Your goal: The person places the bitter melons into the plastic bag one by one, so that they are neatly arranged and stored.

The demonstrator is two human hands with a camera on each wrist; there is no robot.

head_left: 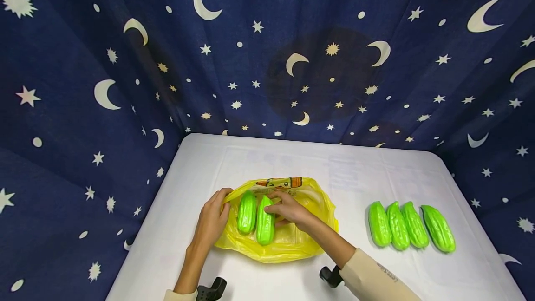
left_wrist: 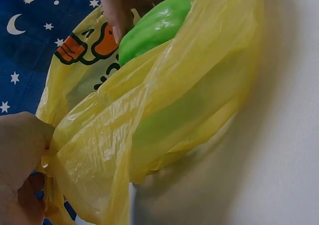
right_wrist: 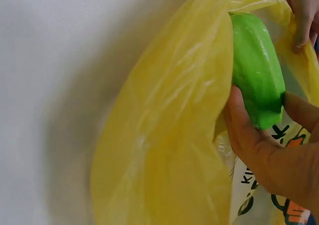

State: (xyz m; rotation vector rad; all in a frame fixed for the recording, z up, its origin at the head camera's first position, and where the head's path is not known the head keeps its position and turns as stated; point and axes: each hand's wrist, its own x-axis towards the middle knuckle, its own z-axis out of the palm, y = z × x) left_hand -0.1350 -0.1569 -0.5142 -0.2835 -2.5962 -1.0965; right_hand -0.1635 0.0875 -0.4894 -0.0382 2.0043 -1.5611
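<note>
A yellow plastic bag (head_left: 288,251) with a cartoon print lies open on the white table. My left hand (head_left: 210,219) pinches its left rim; the left wrist view shows the bag's edge gathered in those fingers (left_wrist: 22,145). Inside the bag, my right hand (head_left: 291,209) grips a glossy, bright green ridged gourd (head_left: 265,226) between thumb and fingers. The right wrist view shows this grip around the lower end of the gourd (right_wrist: 256,70). Just left of it, a second green gourd (head_left: 247,212) lies in the bag, untouched by either hand.
Several similar green gourds stand in a row at the table's right: one nearest the bag (head_left: 379,224), one at the far right end (head_left: 438,229). A dark blue curtain (head_left: 267,59) with moons and stars surrounds the white table (head_left: 200,157) at back and sides.
</note>
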